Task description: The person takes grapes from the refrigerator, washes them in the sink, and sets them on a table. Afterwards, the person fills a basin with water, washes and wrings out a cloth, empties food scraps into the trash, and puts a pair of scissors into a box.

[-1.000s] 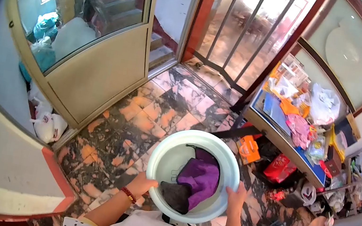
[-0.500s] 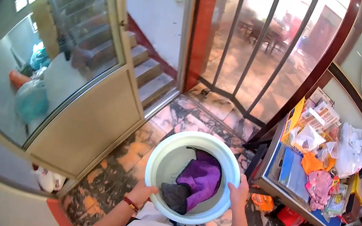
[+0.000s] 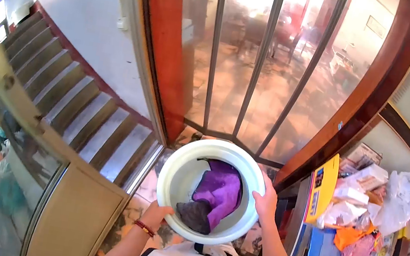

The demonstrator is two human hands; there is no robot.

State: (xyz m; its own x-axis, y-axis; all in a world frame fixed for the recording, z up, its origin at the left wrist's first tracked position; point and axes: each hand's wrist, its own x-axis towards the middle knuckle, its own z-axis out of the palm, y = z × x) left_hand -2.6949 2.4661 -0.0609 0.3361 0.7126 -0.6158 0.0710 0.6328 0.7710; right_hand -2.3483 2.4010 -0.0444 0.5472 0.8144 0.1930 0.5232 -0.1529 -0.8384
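Observation:
A round pale basin is held in front of my body, its open top facing up. My left hand grips its lower left rim, with the thumb over the edge. On the right rim, my right hand holds on in the same way, thumb on top. Most of the fingers of both hands are hidden behind the basin wall. Inside lie a crumpled purple cloth and a dark grey cloth part, touching; I cannot tell whether they are one piece.
Ahead stands a glass door with dark bars. Stairs rise at the left beside an open framed door. A table at the right carries a white plastic bag, an orange cloth and a yellow box.
The view has moved forward and turned, so the barred door and stairs appear nearer. The basin stays in both hands, with the cloth lying in it as before.

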